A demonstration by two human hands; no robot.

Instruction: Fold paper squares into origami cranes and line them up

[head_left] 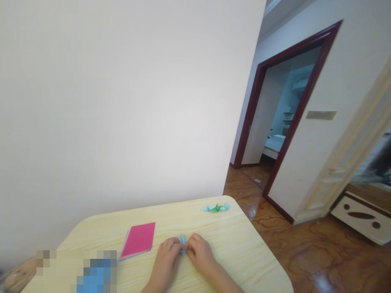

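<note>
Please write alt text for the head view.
The left hand and right hand pinch a small folded blue paper over a pale wood-grain table, beside a pink paper stack; a green-and-blue origami figure lies beyond.

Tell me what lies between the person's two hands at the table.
In the head view, a small piece of folded light-blue paper lies between the left hand and the right hand, with the fingertips of both hands against it.

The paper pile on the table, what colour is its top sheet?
The top sheet is bright pink; the head view shows it well.
</note>
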